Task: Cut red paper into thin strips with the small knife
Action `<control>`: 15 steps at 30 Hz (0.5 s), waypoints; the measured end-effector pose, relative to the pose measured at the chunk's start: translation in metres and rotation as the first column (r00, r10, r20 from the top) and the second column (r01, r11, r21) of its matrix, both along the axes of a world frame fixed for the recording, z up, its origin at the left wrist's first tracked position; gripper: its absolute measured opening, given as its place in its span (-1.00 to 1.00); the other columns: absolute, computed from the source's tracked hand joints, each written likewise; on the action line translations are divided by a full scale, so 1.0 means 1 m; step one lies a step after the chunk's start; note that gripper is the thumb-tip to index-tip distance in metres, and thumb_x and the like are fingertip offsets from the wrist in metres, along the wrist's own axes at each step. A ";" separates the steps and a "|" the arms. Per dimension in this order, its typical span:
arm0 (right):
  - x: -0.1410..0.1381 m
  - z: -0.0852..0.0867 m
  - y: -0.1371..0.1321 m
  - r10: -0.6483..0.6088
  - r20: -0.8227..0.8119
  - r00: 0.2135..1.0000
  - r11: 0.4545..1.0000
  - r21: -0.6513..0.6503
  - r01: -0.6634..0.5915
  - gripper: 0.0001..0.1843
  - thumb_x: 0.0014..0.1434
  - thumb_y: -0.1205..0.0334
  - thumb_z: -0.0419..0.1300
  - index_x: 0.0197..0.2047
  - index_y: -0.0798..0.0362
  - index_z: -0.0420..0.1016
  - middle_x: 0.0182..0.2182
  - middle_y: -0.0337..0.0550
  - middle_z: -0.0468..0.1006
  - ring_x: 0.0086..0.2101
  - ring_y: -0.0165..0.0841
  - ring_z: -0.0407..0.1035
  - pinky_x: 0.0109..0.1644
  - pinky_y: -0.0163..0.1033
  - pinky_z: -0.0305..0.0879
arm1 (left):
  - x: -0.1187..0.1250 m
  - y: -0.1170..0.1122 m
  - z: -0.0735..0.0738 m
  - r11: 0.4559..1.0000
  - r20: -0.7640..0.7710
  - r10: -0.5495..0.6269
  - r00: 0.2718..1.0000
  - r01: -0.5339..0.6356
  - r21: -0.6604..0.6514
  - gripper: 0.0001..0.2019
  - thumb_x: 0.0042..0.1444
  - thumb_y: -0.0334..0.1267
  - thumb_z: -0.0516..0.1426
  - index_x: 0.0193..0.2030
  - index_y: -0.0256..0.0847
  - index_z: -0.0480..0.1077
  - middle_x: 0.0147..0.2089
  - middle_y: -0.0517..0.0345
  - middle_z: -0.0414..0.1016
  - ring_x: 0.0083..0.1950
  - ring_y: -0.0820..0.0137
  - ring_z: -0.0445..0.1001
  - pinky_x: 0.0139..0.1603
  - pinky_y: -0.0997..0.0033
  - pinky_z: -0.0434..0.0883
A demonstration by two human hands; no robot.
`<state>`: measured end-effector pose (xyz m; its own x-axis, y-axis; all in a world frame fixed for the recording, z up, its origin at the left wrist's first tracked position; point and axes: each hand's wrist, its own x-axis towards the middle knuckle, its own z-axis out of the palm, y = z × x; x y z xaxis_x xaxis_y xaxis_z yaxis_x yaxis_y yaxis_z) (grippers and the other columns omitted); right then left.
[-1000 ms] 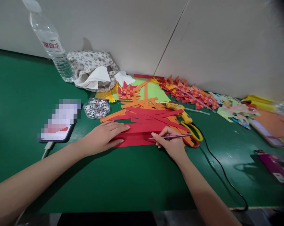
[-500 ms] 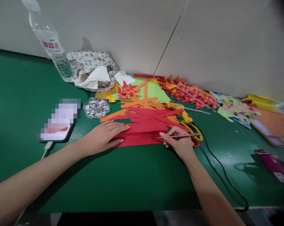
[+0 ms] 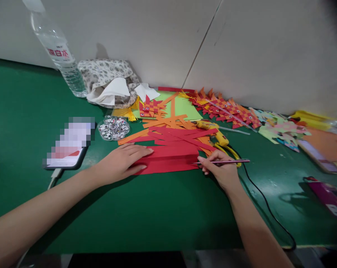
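My left hand [image 3: 123,160] lies flat with fingers stretched out on a red paper sheet [image 3: 171,160] on the green table [image 3: 146,212]. My right hand [image 3: 221,172] is closed round a thin pink pencil [image 3: 229,161], whose tip rests at the sheet's right edge. Behind the sheet lies a heap of red and orange paper strips [image 3: 174,134]. Yellow-handled scissors [image 3: 229,152] lie just beyond my right hand.
A phone [image 3: 69,143] on a cable lies left, with a tray of googly eyes [image 3: 114,128] beside it. A water bottle [image 3: 59,52] and a patterned pouch [image 3: 109,80] stand at the back. Woven paper fish [image 3: 226,108], a yellow glue gun [image 3: 213,132], its black cord [image 3: 269,208] and more paper lie right.
My right hand has slid the pencil rightward along the red sheet, from near its middle to its right edge. My left hand has stayed put.
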<state>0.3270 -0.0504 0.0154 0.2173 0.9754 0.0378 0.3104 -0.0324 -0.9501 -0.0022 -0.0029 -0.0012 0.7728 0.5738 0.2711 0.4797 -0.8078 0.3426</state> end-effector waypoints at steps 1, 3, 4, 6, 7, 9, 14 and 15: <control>0.002 0.000 0.000 -0.004 0.003 1.000 1.000 0.002 0.004 -0.61 -0.11 0.05 0.47 -0.58 0.04 0.35 -0.68 -0.25 0.52 -0.70 -0.48 0.35 -0.65 -0.43 0.32 | 0.000 0.000 0.000 1.000 -0.001 0.002 1.000 -0.002 -0.002 -0.57 0.34 -0.13 0.00 0.30 -0.17 0.16 0.25 -0.02 0.38 0.22 0.26 0.38 0.24 0.15 0.33; 0.006 -0.001 0.000 -0.016 0.015 1.000 1.000 0.014 0.016 -0.61 -0.11 0.05 0.47 -0.58 0.04 0.36 -0.67 -0.24 0.53 -0.70 -0.47 0.36 -0.65 -0.42 0.33 | -0.001 -0.001 0.001 1.000 0.002 0.002 1.000 -0.002 -0.006 -0.57 0.34 -0.13 0.00 0.30 -0.16 0.17 0.24 -0.01 0.38 0.22 0.26 0.38 0.25 0.14 0.33; 0.008 -0.001 0.000 -0.022 0.025 0.999 1.000 0.020 0.022 -0.62 -0.11 0.06 0.47 -0.58 0.04 0.36 -0.67 -0.24 0.53 -0.70 -0.47 0.36 -0.64 -0.42 0.34 | -0.001 -0.001 0.001 1.000 0.006 0.002 1.000 -0.002 -0.007 -0.57 0.34 -0.13 0.00 0.30 -0.16 0.18 0.24 -0.01 0.39 0.22 0.25 0.39 0.24 0.14 0.33; 0.012 -0.001 0.000 -0.029 0.047 0.998 0.999 0.027 0.028 -0.62 -0.10 0.07 0.47 -0.58 0.05 0.37 -0.67 -0.24 0.53 -0.70 -0.47 0.36 -0.64 -0.42 0.34 | -0.001 -0.001 0.001 1.000 0.014 0.000 1.000 0.000 -0.011 -0.57 0.34 -0.12 -0.01 0.29 -0.16 0.18 0.23 -0.02 0.40 0.21 0.25 0.39 0.24 0.14 0.34; 0.013 -0.001 0.000 -0.030 0.055 0.998 0.999 0.028 0.029 -0.63 -0.10 0.07 0.47 -0.58 0.05 0.37 -0.67 -0.25 0.53 -0.71 -0.48 0.36 -0.64 -0.42 0.34 | -0.001 -0.001 0.001 1.000 0.016 -0.001 1.000 0.001 -0.012 -0.57 0.34 -0.12 -0.01 0.29 -0.16 0.18 0.23 -0.02 0.40 0.21 0.25 0.40 0.23 0.14 0.34; 0.015 -0.001 0.000 -0.035 0.064 0.997 0.999 0.025 0.033 -0.63 -0.09 0.08 0.46 -0.58 0.05 0.36 -0.67 -0.25 0.53 -0.71 -0.48 0.35 -0.64 -0.42 0.33 | -0.001 -0.001 0.001 1.000 0.017 0.000 1.000 0.001 -0.012 -0.57 0.34 -0.12 -0.01 0.30 -0.16 0.18 0.23 -0.02 0.40 0.20 0.25 0.40 0.23 0.14 0.34; 0.018 0.001 0.000 -0.051 0.079 0.996 0.998 0.024 0.050 -0.62 -0.10 0.06 0.47 -0.58 0.06 0.36 -0.69 -0.26 0.51 -0.71 -0.50 0.34 -0.65 -0.45 0.31 | 0.000 -0.001 0.000 1.000 0.014 0.003 1.000 -0.003 -0.005 -0.57 0.34 -0.12 -0.01 0.30 -0.15 0.17 0.23 -0.02 0.39 0.21 0.26 0.39 0.24 0.14 0.34; 0.019 0.000 0.000 -0.062 0.082 0.995 0.998 0.027 0.060 -0.62 -0.10 0.06 0.47 -0.58 0.06 0.37 -0.69 -0.26 0.51 -0.71 -0.50 0.34 -0.65 -0.45 0.31 | 0.000 -0.001 0.000 1.000 0.013 0.003 1.000 -0.003 -0.004 -0.57 0.34 -0.12 -0.01 0.30 -0.16 0.17 0.23 -0.02 0.39 0.21 0.26 0.39 0.24 0.14 0.34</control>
<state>0.3461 -0.0505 0.0158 0.2711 0.9591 0.0815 0.3865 -0.0309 -0.9218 -0.0020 -0.0036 -0.0008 0.7674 0.5772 0.2791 0.4776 -0.8051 0.3518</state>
